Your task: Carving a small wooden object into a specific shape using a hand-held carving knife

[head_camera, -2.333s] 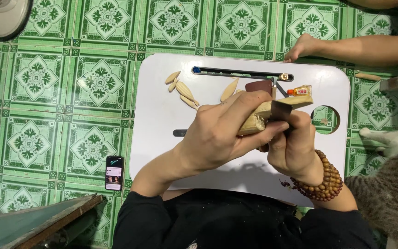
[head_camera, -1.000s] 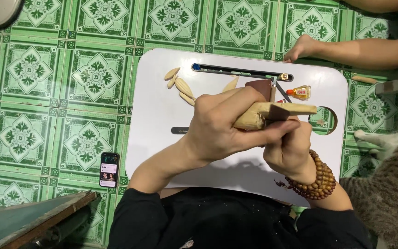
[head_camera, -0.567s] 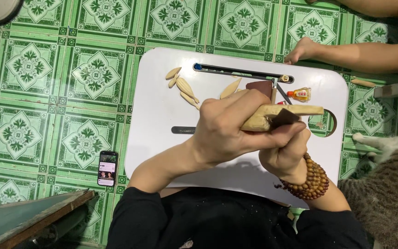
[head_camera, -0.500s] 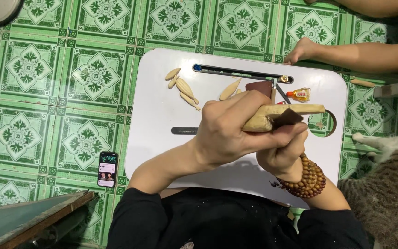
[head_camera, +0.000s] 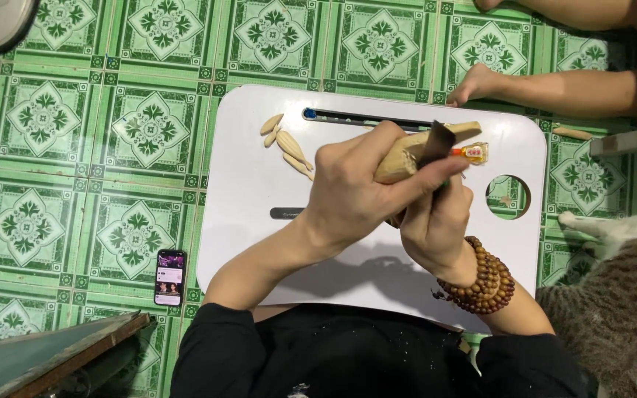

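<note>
Here, left hand clasping wooden piece, right hand just below, pinching dark blade against it

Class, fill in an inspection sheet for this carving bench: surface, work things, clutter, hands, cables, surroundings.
Surface: white lap table on green tiled floor.
Work things: wooden piece; dark blade against it.
Clutter: wood chips, long dark tool, small orange bottle.
Hands: left hand grips the wood; right hand holds the blade, bead bracelet.
Cables: nothing seen.
Surroundings: phone, cat, another person's arm.
</note>
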